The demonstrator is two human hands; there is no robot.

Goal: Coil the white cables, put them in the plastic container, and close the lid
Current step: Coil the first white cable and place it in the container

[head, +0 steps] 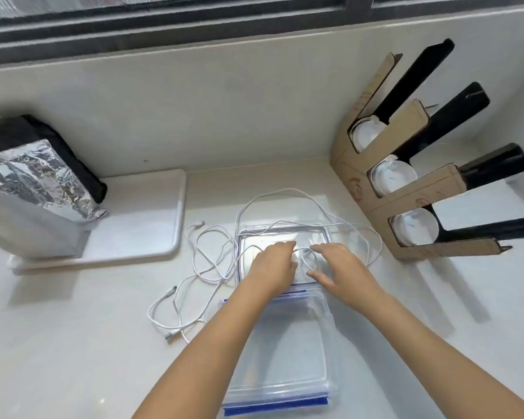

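Note:
White cables (212, 261) lie tangled on the counter, with loops running left of and behind the clear lid (321, 234) with blue trim. The clear plastic container (288, 352) stands open in front of the lid, under my forearms. My left hand (274, 264) pinches a small loop of white cable over the lid. My right hand (336, 267) holds the other side of that same loop, fingers curled around it. A second cable (167, 313) with plugs lies loose at the left front.
A white tray (152, 237) holding a foil-wrapped package (40, 179) sits at the left. A cardboard rack (406, 189) with white lids and black handles stands at the right. A wall and window ledge close off the back.

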